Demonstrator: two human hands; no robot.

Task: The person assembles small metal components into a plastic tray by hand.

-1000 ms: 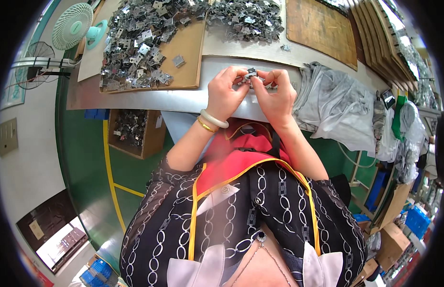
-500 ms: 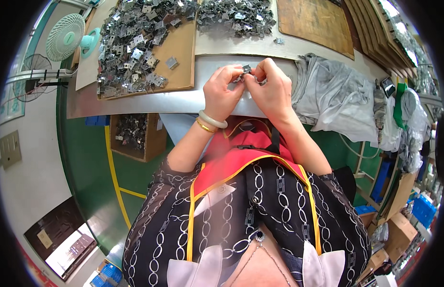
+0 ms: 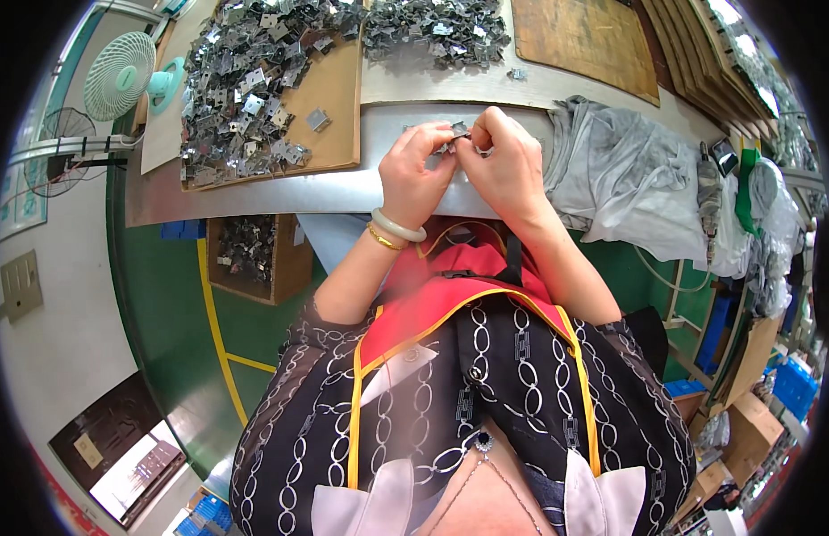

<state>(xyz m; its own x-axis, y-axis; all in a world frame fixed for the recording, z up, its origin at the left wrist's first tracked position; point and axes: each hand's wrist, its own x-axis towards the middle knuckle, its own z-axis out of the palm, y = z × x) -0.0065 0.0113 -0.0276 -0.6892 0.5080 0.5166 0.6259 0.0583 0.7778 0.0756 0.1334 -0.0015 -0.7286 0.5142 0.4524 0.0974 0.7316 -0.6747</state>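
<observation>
Over the metal edge of the workbench, my left hand (image 3: pixel 414 174) and my right hand (image 3: pixel 504 161) meet, fingers pinched together. Between their fingertips is a small grey metal bracket (image 3: pixel 460 130), partly covered by the fingers. Both hands grip it from either side. To the left, a big heap of similar metal brackets (image 3: pixel 245 98) fills a cardboard tray (image 3: pixel 336 143). One loose bracket (image 3: pixel 318 120) lies apart on the tray's bare cardboard. A second heap of brackets (image 3: pixel 437 31) sits beyond my hands.
A crumpled grey cloth (image 3: pixel 620 179) covers the bench at right, beside a hand tool (image 3: pixel 707 205). Behind lies a brown wooden board (image 3: pixel 588 45). A green fan (image 3: pixel 120 76) stands far left. Below the bench is a box (image 3: pixel 289 259) holding metal parts.
My hands stay nearly in place. The fingers of my right hand shift slightly, and the bracket turns a little between the fingertips.
</observation>
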